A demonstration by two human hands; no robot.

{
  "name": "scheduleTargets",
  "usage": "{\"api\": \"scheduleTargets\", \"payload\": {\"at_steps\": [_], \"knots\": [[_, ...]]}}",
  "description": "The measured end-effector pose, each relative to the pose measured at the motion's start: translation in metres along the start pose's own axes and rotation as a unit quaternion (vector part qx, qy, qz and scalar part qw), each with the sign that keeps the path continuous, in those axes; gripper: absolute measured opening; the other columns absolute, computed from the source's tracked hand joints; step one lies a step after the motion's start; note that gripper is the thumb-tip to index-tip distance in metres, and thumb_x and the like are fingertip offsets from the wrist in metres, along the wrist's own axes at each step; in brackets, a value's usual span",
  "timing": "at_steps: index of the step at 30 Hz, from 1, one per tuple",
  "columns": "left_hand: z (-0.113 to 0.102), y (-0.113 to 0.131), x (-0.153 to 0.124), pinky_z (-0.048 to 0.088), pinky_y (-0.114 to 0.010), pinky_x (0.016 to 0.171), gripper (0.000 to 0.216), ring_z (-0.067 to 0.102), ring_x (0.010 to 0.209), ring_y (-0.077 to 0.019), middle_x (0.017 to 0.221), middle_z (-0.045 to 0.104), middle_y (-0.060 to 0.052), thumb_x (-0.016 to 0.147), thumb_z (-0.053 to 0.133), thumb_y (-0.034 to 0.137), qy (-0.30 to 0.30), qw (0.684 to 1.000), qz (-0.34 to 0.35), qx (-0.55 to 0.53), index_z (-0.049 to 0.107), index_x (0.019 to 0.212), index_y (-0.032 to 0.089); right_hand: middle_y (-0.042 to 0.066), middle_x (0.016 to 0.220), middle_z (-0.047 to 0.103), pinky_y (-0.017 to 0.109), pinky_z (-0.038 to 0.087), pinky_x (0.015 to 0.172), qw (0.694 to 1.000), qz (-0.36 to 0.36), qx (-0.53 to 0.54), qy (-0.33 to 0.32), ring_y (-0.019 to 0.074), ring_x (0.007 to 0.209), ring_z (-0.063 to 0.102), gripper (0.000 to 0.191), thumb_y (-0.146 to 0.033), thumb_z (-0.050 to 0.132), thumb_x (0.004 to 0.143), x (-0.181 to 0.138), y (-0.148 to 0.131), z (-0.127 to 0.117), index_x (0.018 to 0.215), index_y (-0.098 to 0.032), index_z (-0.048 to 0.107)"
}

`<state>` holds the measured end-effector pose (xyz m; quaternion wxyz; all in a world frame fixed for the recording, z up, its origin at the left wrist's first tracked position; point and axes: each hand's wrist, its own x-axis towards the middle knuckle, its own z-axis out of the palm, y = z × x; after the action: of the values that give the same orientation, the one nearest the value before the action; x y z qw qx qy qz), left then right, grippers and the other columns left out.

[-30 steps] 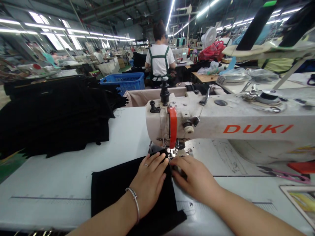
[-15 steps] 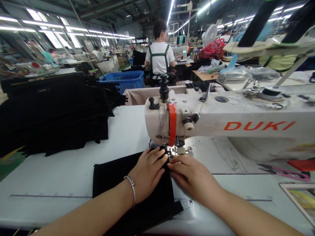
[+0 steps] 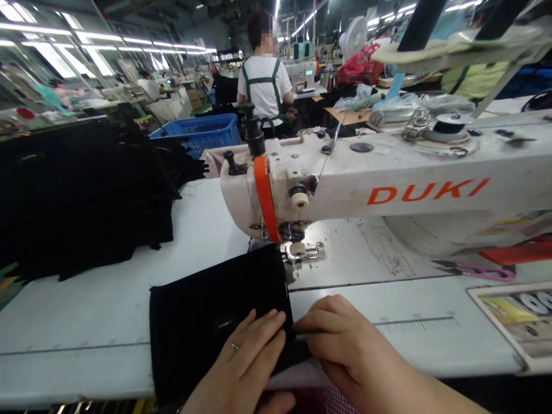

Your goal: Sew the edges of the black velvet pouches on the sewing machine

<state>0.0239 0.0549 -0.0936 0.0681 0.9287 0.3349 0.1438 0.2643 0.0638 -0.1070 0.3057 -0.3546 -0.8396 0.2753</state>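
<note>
A black fabric piece [image 3: 194, 305] with a small label lies on the white sewing table, its far right corner at the presser foot [image 3: 297, 250] of the sewing machine [image 3: 336, 178]. My left hand [image 3: 245, 362], wearing a ring, rests flat on the fabric near the table's front edge, fingers stretched out. At the right edge of the fabric, my right hand [image 3: 345, 339] is closed, pinching that edge between thumb and fingers. The fingertips of the right hand are partly hidden.
A tall pile of black fabric pieces [image 3: 86, 195] covers the table's left side. Pink thread snips [image 3: 483, 270] and a red object [image 3: 517, 250] lie to the right. Behind the machine are a blue basket [image 3: 215, 132] and a seated person [image 3: 264, 80].
Both hands have slid back from the presser foot towards the table's front edge, along the fabric. The fabric's label now shows. The camera view has shifted, so the machine appears further left.
</note>
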Motion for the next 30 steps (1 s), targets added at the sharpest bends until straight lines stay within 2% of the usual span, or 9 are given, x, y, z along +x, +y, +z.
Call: {"api": "scheduleTargets", "payload": {"at_steps": [7, 13, 17, 22, 24, 28, 30], "knots": [[0.019, 0.003, -0.008, 0.05, -0.042, 0.104, 0.039, 0.049, 0.13, -0.0301, 0.14, 0.053, -0.011, 0.09, 0.057, 0.031, 0.059, 0.997, -0.047, 0.021, 0.054, 0.128, 0.02, 0.0, 0.105, 0.067, 0.036, 0.044, 0.08, 1.0, -0.011, -0.002, -0.007, 0.0191, 0.091, 0.056, 0.025, -0.001, 0.051, 0.08, -0.003, 0.003, 0.0, 0.084, -0.023, 0.062], [0.019, 0.0, -0.001, 0.046, -0.045, 0.108, 0.041, 0.05, 0.129, -0.0287, 0.135, 0.057, -0.01, 0.089, 0.056, 0.024, 0.043, 0.999, -0.008, 0.016, 0.053, 0.13, 0.019, -0.003, 0.098, 0.066, 0.035, 0.043, 0.077, 1.0, -0.002, 0.001, -0.004, 0.0183, 0.088, 0.054, 0.022, -0.002, 0.055, 0.078, -0.002, 0.004, 0.002, 0.078, -0.023, 0.059], [0.018, -0.001, 0.004, 0.047, -0.047, 0.107, 0.04, 0.05, 0.13, -0.0292, 0.134, 0.058, -0.013, 0.088, 0.054, 0.023, 0.034, 0.998, 0.029, 0.049, 0.055, 0.127, 0.013, -0.002, 0.098, 0.065, 0.034, 0.043, 0.076, 1.0, -0.008, 0.005, 0.005, 0.0183, 0.088, 0.054, 0.022, 0.0, 0.055, 0.076, 0.0, 0.006, 0.002, 0.075, -0.022, 0.059], [0.018, 0.0, 0.008, 0.048, -0.046, 0.106, 0.032, 0.055, 0.124, -0.0271, 0.129, 0.062, -0.014, 0.091, 0.05, 0.022, 0.05, 0.993, 0.07, 0.086, 0.062, 0.118, 0.01, 0.0, 0.097, 0.067, 0.034, 0.043, 0.077, 1.0, -0.023, 0.021, -0.003, 0.0169, 0.086, 0.056, 0.023, -0.003, 0.051, 0.084, 0.004, 0.005, -0.003, 0.07, -0.02, 0.06], [0.019, 0.0, 0.009, 0.045, -0.043, 0.108, 0.028, 0.056, 0.123, -0.0244, 0.126, 0.064, -0.011, 0.093, 0.049, 0.022, 0.072, 0.993, 0.056, 0.074, 0.065, 0.114, 0.011, 0.003, 0.099, 0.067, 0.034, 0.044, 0.08, 0.999, -0.028, 0.03, -0.011, 0.017, 0.088, 0.057, 0.025, -0.002, 0.046, 0.085, 0.006, 0.004, -0.007, 0.077, -0.019, 0.064], [0.022, 0.001, 0.007, 0.044, -0.04, 0.109, 0.027, 0.057, 0.122, -0.0223, 0.123, 0.066, -0.009, 0.094, 0.05, 0.025, 0.105, 0.992, 0.027, 0.059, 0.066, 0.111, 0.011, 0.009, 0.115, 0.065, 0.036, 0.046, 0.09, 0.999, -0.032, -0.01, -0.015, 0.0206, 0.105, 0.056, 0.033, -0.003, 0.041, 0.089, 0.007, 0.005, -0.009, 0.106, -0.016, 0.066], [0.025, 0.002, 0.006, 0.043, -0.04, 0.109, 0.029, 0.056, 0.123, -0.0227, 0.124, 0.065, -0.01, 0.095, 0.049, 0.025, 0.106, 0.992, 0.026, 0.065, 0.066, 0.113, 0.01, 0.011, 0.119, 0.064, 0.037, 0.046, 0.092, 0.998, -0.044, -0.036, -0.02, 0.0221, 0.109, 0.055, 0.032, -0.006, 0.041, 0.091, 0.005, 0.006, -0.007, 0.11, -0.015, 0.065]]}}
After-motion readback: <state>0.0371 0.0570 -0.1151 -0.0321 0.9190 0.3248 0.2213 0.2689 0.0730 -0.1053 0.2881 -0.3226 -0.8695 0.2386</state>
